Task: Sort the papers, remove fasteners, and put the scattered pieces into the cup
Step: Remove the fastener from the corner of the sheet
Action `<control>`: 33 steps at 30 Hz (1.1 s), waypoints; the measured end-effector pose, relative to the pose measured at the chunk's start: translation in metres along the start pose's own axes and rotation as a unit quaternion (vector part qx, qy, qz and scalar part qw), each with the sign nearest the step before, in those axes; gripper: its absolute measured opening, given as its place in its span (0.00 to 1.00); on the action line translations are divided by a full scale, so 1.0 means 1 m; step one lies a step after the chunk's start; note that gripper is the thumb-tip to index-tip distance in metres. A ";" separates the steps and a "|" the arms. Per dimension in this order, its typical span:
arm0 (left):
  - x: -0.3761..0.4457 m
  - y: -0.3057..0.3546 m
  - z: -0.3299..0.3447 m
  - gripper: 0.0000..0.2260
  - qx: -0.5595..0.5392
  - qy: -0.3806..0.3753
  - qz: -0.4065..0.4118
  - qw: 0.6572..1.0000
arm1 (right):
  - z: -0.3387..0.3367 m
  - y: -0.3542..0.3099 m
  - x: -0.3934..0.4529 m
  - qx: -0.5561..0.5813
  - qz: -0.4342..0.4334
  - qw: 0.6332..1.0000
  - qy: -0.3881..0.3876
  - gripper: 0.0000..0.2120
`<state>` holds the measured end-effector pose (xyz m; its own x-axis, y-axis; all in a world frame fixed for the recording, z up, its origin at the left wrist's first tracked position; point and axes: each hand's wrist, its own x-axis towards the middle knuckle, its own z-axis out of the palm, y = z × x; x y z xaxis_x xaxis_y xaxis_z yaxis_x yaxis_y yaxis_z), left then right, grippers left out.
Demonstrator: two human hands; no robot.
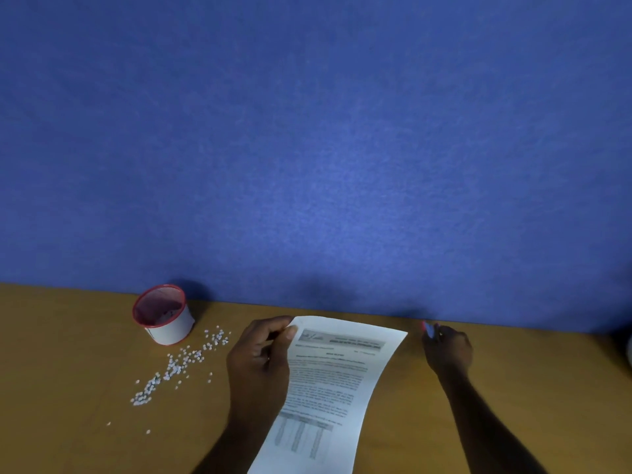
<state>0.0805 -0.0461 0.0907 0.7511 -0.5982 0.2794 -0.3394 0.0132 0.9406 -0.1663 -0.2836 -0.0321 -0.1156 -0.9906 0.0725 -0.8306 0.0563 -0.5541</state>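
My left hand [260, 364] pinches the top left corner of a printed paper sheet [328, 391], which curves up off the wooden desk [68, 371]. To the right, my right hand [448, 350] holds a small red and blue object [429, 329] near the desk's back edge; what it is I cannot tell. A white cup with a red rim [163, 314] stands at the left, tilted toward me. Several tiny white pieces [178, 366] lie scattered on the desk in front of the cup.
A blue fabric partition [307, 148] rises directly behind the desk and fills the upper view. A pale object [628, 350] shows at the far right edge.
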 end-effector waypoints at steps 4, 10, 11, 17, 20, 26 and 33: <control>0.003 -0.001 -0.001 0.11 0.001 0.003 -0.008 1.000 | 0.013 0.007 0.000 -0.016 0.009 1.000 -0.010 0.15; 0.004 -0.002 -0.005 0.09 -0.001 0.007 -0.017 1.000 | 0.021 0.017 -0.003 -0.032 0.007 0.999 -0.030 0.21; 0.004 -0.001 -0.005 0.08 -0.004 0.008 -0.020 1.000 | 0.018 0.015 -0.005 -0.051 0.015 0.998 -0.041 0.22; 0.001 0.004 -0.008 0.12 -0.003 -0.004 -0.016 1.000 | -0.014 -0.025 -0.029 0.131 0.051 0.990 -0.011 0.23; -0.001 0.007 -0.010 0.15 -0.008 -0.006 -0.020 1.000 | -0.032 -0.052 -0.057 0.437 0.035 0.891 -0.117 0.23; -0.002 0.017 -0.014 0.14 -0.026 0.011 -0.018 0.999 | -0.057 -0.070 -0.101 0.607 -0.002 0.731 -0.311 0.42; 0.005 0.033 -0.028 0.06 -0.075 0.019 -0.025 0.997 | -0.102 -0.101 -0.136 0.565 -0.065 0.771 -0.286 0.33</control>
<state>0.0892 -0.0263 0.1289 0.7864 -0.5710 0.2357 -0.2147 0.1051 0.9710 -0.1224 -0.1420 0.0989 0.4568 -0.8895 -0.0104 0.2265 0.1276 -0.9656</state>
